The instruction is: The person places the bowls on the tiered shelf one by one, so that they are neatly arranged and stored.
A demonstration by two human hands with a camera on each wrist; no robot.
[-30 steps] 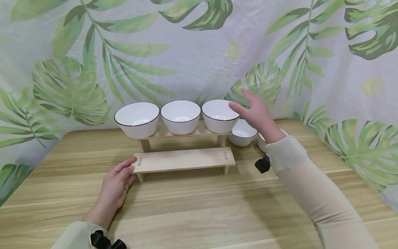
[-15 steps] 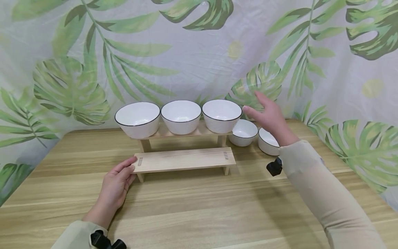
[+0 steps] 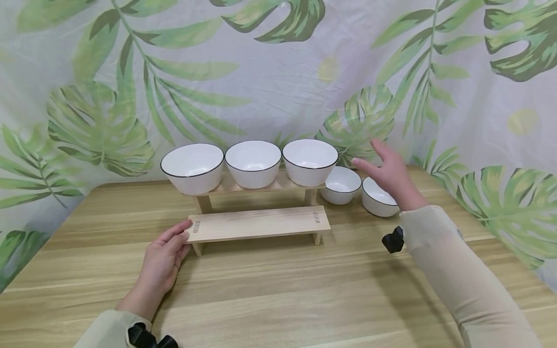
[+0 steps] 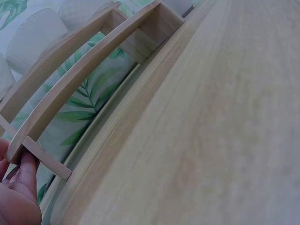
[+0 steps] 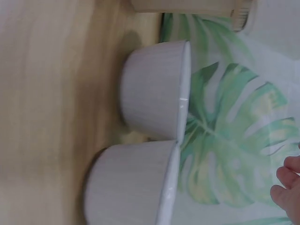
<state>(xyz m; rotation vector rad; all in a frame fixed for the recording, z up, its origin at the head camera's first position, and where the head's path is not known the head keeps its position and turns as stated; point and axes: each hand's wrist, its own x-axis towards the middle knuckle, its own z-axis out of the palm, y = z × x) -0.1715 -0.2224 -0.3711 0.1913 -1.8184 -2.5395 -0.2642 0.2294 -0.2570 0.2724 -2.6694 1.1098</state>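
Right hand, spread, has moved rightward while left hand pinches the wooden stand.

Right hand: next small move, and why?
Probably lower the right hand to grip the rightmost bowl. The hand holds nothing and hovers above that bowl, which stands on the table; the lower shelf bears no bowl, and the left hand grips its left end.
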